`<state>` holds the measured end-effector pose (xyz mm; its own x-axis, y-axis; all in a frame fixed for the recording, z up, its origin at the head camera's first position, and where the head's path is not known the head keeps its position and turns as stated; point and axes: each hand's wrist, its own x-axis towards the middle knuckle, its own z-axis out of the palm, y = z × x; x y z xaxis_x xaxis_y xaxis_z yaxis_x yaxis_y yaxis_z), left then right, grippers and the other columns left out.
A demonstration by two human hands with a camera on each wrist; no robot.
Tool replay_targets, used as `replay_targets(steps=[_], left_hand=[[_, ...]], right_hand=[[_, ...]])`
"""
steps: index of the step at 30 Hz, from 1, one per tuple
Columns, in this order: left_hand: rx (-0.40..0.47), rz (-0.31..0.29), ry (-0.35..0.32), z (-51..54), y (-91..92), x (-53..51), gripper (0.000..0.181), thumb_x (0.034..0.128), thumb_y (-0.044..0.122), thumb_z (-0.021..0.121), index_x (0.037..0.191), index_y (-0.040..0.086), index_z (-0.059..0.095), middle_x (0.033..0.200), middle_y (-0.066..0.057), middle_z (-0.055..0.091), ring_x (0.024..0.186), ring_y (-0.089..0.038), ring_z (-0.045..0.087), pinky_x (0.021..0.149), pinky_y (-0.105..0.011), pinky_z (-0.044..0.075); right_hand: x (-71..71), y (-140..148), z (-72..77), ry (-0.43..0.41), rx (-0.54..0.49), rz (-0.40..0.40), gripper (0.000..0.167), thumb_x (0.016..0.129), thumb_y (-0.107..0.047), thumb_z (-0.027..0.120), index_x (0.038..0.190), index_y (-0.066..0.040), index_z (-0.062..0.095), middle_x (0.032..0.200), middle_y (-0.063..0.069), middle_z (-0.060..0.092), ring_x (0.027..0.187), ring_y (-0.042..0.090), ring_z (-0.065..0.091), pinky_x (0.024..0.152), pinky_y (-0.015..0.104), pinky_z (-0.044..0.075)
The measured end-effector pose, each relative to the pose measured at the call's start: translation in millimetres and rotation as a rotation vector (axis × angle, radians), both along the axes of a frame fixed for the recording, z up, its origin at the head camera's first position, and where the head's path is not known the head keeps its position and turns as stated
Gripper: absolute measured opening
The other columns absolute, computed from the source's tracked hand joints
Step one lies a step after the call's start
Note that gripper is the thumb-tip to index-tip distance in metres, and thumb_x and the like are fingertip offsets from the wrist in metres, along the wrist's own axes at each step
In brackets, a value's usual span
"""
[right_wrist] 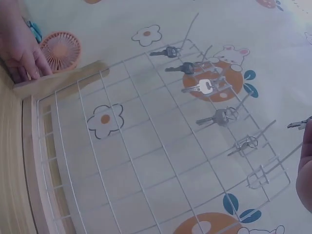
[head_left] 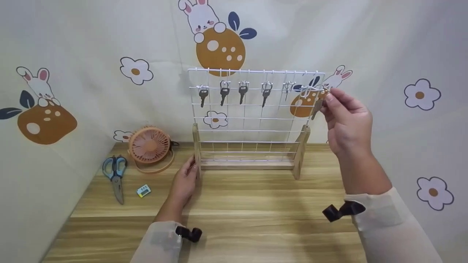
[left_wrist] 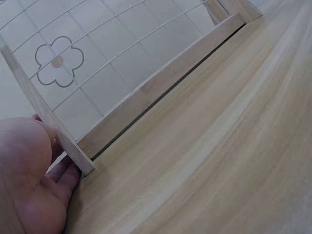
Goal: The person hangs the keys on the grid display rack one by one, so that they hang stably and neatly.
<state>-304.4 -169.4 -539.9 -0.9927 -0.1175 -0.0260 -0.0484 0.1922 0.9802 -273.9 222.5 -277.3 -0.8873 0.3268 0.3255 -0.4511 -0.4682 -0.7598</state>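
A white wire grid rack (head_left: pixel 252 130) stands upright in wooden side legs (head_left: pixel 300 153). Along its upper part, several keys (head_left: pixel 242 93) hang from wire hooks. My right hand (head_left: pixel 349 124) is at the rack's upper right corner and pinches another key (right_wrist: pixel 297 125) by its ring end, beside the tip of the rightmost hook (right_wrist: pixel 282 161). In the right wrist view this key is apart from the hook, and most of that hand is cut off. Low on the left, my left hand (left_wrist: pixel 31 180) grips the left wooden leg (left_wrist: pixel 46 114) near the table.
To the left on the wood-grain table (head_left: pixel 256 215) stand an orange fan (head_left: pixel 150 145), blue-handled scissors (head_left: pixel 116 179) and a small white-blue device with a display (head_left: pixel 143 190). A patterned curtain (head_left: pixel 153 33) with rabbits, oranges and flowers hangs close behind the rack.
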Motion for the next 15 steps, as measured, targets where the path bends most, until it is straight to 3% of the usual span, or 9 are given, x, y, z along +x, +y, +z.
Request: replay_targets(steps=[5,15], left_hand=[[-0.008,-0.006,0.007,-2.3,-1.1,0.6,0.054,0.1159,0.029,0.048,0.168,0.023,0.036,0.174,-0.005,0.039,0.161,-0.029,0.037,0.132,-0.046,0.038],[-0.020,-0.010,0.013,-0.3,-1.4,0.2,0.054,0.1157,0.029,0.048,0.168,0.022,0.036,0.174,-0.006,0.039,0.161,-0.030,0.037,0.132,-0.046,0.038]], right_hand=[[-8.6,2.2,4.6,-0.021,-0.012,0.025,0.039,0.080,-0.004,0.094,0.114,0.006,0.077,0.103,0.014,0.077,0.080,0.021,0.073,0.080,0.027,0.068],[-20.3,3.1,-4.9,-0.093,0.051,0.011,0.039,0.085,-0.010,0.091,0.119,0.001,0.078,0.113,0.014,0.076,0.088,0.021,0.074,0.086,0.026,0.068]])
